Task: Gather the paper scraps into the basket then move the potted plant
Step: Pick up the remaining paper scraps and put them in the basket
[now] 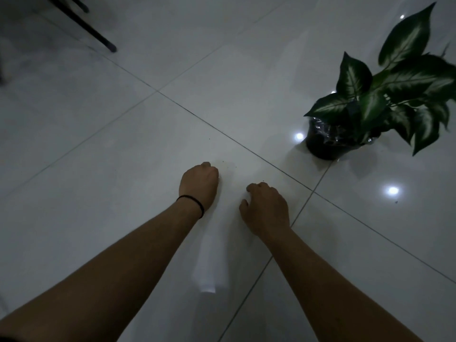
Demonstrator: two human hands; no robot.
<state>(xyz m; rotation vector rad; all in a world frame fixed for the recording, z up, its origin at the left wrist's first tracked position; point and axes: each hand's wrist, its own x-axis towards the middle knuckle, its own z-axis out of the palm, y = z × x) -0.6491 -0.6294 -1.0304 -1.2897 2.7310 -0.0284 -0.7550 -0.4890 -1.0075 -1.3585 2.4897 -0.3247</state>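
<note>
The potted plant (370, 104) stands on the floor at the right, with dark green white-veined leaves and a black pot (325, 144) wrapped in shiny plastic. My left hand (199, 183) rests on the white tile as a closed fist with a black band on its wrist; whatever is inside it is hidden. My right hand (266, 206) lies beside it, fingers bent down onto the tile and thumb apart, nothing seen in it. Both hands are left of the pot and well short of it. A few tiny dark specks (234, 166) lie by the hands. No basket or paper scraps show.
Glossy white floor tiles (98, 156) with dark grout lines fill the view under dim light. Black furniture legs (93, 33) slant across the top left. A pale blurred streak (209, 267) lies between my forearms; I cannot tell if it is a reflection or an object.
</note>
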